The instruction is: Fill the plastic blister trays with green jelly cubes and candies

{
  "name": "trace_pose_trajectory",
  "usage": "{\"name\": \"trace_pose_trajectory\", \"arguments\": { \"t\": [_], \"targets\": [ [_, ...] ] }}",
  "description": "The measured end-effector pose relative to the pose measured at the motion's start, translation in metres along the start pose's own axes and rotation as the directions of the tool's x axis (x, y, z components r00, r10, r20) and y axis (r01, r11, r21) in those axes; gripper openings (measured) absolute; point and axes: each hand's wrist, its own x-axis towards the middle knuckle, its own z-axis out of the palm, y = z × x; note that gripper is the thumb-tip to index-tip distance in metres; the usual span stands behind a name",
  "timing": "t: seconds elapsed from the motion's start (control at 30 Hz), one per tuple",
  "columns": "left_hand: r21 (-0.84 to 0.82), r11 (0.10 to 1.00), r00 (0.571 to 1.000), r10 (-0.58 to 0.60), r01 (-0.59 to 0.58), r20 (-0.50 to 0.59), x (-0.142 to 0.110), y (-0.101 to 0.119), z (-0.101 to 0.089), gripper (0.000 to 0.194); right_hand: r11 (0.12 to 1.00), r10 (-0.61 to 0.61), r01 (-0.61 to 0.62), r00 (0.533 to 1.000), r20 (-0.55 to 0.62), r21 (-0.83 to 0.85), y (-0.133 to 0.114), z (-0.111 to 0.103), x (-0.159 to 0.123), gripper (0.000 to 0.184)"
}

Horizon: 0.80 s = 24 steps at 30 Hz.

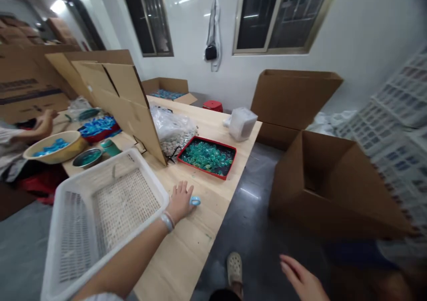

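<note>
My left hand (180, 201) lies on the pale wooden table (180, 252), pressing on a small light blue plastic piece (195, 200) at its thumb side. A white plastic mesh basket (110, 216) stands on the table just left of that arm. Further along lies a red tray of green plastic pieces (207, 157), out of reach of my fingers. My right hand (302, 278) hangs off the table edge over the grey floor, fingers apart and slightly blurred, holding nothing.
A cardboard sheet (126, 110) stands upright on the table beside a clear bag of pale pieces (171, 130). A co-worker's hand (43, 125) reaches near a yellow bowl of blue pieces (53, 146). Cardboard boxes (333, 185) and stacked white crates (400, 136) stand right.
</note>
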Motion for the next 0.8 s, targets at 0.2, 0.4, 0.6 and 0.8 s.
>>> {"name": "trace_pose_trajectory", "arguments": {
  "t": [0.2,0.4,0.6,0.8],
  "targets": [
    [-0.460,0.751,0.842,-0.540,0.473,-0.016,0.080,0.069,0.057,0.051,0.953,-0.300,0.295,0.896,0.328,0.064,-0.071,0.038,0.137,0.034],
    [-0.430,0.440,0.452,-0.888,0.788,-0.081,0.190,0.041,0.079,0.049,0.969,-0.246,0.228,0.847,0.471,0.097,-0.056,0.022,0.217,0.038],
    [-0.355,0.631,0.627,-0.766,0.690,-0.143,0.204,0.041,0.123,0.049,0.983,-0.152,0.064,0.801,0.579,0.171,-0.007,0.020,0.279,0.039],
    [-0.213,0.657,0.657,-0.750,0.723,-0.081,0.159,0.078,0.125,0.032,0.955,-0.247,0.054,0.696,0.674,0.293,0.021,0.013,0.319,0.046]
  ]
}}
